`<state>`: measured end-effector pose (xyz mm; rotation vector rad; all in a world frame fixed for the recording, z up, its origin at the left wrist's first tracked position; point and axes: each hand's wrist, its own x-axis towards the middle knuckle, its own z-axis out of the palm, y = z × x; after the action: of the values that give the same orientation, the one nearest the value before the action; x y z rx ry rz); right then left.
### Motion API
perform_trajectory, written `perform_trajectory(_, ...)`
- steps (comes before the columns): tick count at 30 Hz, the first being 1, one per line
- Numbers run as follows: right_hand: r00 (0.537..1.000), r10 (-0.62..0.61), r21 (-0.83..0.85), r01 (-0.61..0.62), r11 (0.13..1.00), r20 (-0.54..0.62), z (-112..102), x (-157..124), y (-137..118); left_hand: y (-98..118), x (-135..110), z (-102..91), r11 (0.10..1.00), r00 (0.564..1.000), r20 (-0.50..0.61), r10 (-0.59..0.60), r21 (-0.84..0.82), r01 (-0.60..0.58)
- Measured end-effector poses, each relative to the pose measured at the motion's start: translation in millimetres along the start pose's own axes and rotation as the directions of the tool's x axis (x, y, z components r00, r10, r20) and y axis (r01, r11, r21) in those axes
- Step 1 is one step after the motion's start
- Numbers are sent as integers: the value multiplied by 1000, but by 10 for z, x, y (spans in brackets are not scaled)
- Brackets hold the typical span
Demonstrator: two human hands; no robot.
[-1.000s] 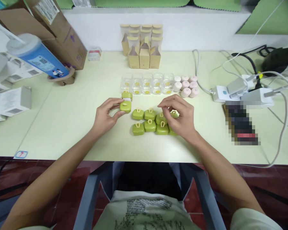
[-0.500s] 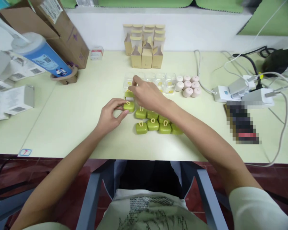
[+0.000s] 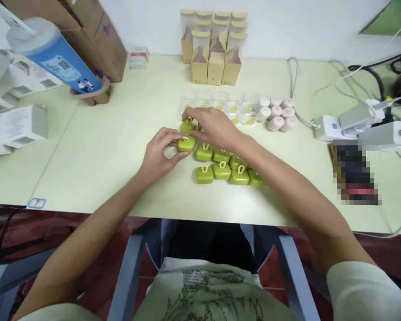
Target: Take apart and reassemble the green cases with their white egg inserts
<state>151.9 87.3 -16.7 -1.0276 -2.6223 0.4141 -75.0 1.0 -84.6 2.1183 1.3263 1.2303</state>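
My left hand pinches a small green case with a yellow loop, resting on the pale table. My right hand reaches across from the right, and its fingers close on a second green case just behind the first. Several more green cases lie in two rows to the right of my left hand, partly under my right forearm. Behind my right hand stands a row of clear small containers with yellow pieces inside.
Pink round caps sit right of the clear containers. Tan cartons stand at the back. A blue tube, cardboard box and white boxes crowd the left. Cables and chargers lie right.
My right hand left the rows of cases, swung left to the clear containers, and now grips the green case behind the one in my left hand. The view shifted down.
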Motion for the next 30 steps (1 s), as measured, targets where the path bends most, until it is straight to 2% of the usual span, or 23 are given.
perform_trajectory(3, 999, -23, 20, 23, 1000, -38, 22, 27, 52, 10, 2, 4, 999, 999, -20, -51, -14, 50)
perform_trajectory(9, 998, -39, -18, 38, 999, -39, 13, 42, 95, 14, 35, 50, 992, 995, -58, -78, -106, 71)
perform_trajectory(13, 998, -55, 4, 55, 998, -41, -23, 38, 93, -2, 50, 90, 982, 986, -94, -138, -146, 123)
perform_trajectory(22, 992, -20, 104, 34, 994, -125, -63, 35, 208, 31, 74, 77, 991, 989, -72, -127, -45, 124)
perform_trajectory(24, 988, -11, 118, 29, 993, -151, -166, 35, 213, 23, 71, 66, 991, 989, -63, -134, -29, 132)
perform_trajectory(27, 971, 41, 126, -11, 992, -234, -507, -65, 192, 5, 73, 57, 989, 987, -60, -146, -7, 146)
perform_trajectory(30, 905, 109, 144, -54, 988, -412, -987, -348, 258, -9, 69, 68, 994, 992, -66, -111, 12, 112)
